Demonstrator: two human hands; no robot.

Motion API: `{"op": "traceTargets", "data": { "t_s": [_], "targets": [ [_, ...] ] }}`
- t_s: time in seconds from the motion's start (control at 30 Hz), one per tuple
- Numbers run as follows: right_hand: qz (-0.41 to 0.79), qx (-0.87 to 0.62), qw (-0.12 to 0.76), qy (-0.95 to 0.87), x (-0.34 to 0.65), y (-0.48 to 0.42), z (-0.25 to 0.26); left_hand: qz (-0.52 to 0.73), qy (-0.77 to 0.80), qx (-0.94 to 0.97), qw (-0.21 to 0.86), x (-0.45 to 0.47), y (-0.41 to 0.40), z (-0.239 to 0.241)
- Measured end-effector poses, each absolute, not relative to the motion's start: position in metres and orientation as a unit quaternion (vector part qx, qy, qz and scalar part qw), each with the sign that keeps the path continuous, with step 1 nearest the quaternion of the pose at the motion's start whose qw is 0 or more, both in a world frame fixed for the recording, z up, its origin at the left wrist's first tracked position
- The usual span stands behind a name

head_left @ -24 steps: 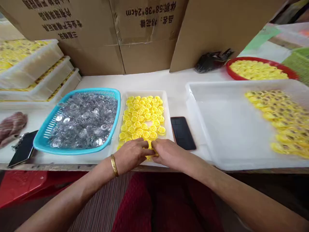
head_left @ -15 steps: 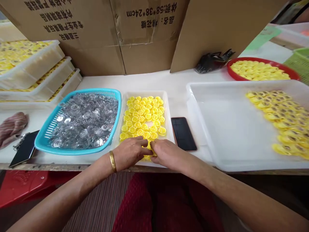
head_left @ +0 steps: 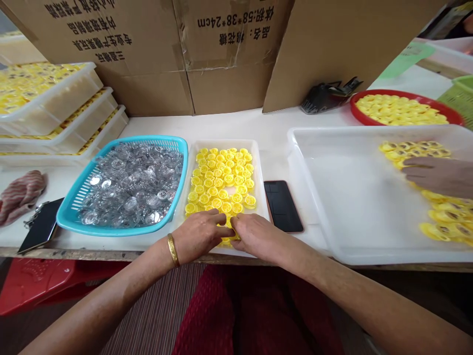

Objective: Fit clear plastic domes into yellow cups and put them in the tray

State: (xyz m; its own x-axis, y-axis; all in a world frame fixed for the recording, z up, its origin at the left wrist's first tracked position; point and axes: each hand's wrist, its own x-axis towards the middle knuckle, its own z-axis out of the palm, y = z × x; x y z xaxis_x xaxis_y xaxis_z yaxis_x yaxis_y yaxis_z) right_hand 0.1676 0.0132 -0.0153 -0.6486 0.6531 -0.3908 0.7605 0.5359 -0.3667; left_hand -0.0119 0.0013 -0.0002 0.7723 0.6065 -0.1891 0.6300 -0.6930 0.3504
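Note:
A narrow white tray (head_left: 262, 197) holds rows of small round yellow cups (head_left: 218, 182), with one bare gap among them. Over its near end, my left hand (head_left: 201, 235) and my right hand (head_left: 256, 235) meet, fingertips curled in and pressed together. Yellow shows between and below the fingers, but what they pinch is hidden. A gold bracelet (head_left: 172, 250) circles my left wrist. Left of the tray stands a blue basket (head_left: 63, 215) filled with clear plastic lids or covers (head_left: 136, 177). A phone (head_left: 283, 206) lies right of the tray, close to my right hand.
A wide white tray (head_left: 318, 197) at the right holds yellow pieces (head_left: 449, 214); another person's hand (head_left: 441, 175) reaches over them. Behind it are a red basin (head_left: 453, 114) and a black tape dispenser (head_left: 321, 98). Stacked trays (head_left: 70, 106) stand left; cardboard (head_left: 229, 88) walls the back.
Another person's hand has come in from the right over the wide tray's yellow pieces. The view has shifted slightly; my hands stay at the same spot.

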Motion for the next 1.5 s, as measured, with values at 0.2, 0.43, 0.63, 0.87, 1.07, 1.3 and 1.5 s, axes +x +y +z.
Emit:
{"op": "traceTargets", "data": {
  "t_s": [0.2, 0.43, 0.63, 0.87, 1.07, 1.3, 1.5],
  "targets": [
    [-0.259, 0.415, 0.117, 0.864, 0.169, 0.013, -0.012, -0.050, 0.338, 0.919, 0.198, -0.012, 0.001, -0.003],
    [-0.250, 0.410, 0.107, 0.870, 0.172, 0.012, -0.015, -0.023, 0.359, 0.913, 0.194, -0.022, -0.002, -0.004],
    [-0.263, 0.417, 0.114, 0.862, 0.170, 0.013, -0.011, -0.034, 0.357, 0.913, 0.197, -0.011, -0.003, -0.004],
    [-0.297, 0.446, 0.019, 0.844, 0.180, 0.010, -0.021, -0.008, 0.391, 0.894, 0.220, -0.026, -0.011, -0.005],
    [-0.331, 0.463, -0.020, 0.822, 0.183, 0.009, -0.025, 0.071, 0.419, 0.874, 0.237, -0.026, -0.015, -0.009],
    [-0.332, 0.457, -0.033, 0.825, 0.182, 0.006, -0.029, 0.034, 0.404, 0.888, 0.216, -0.008, -0.012, -0.009],
    [-0.324, 0.467, -0.041, 0.822, 0.183, 0.004, -0.034, 0.010, 0.407, 0.889, 0.209, -0.017, -0.016, -0.008]
  ]
}}
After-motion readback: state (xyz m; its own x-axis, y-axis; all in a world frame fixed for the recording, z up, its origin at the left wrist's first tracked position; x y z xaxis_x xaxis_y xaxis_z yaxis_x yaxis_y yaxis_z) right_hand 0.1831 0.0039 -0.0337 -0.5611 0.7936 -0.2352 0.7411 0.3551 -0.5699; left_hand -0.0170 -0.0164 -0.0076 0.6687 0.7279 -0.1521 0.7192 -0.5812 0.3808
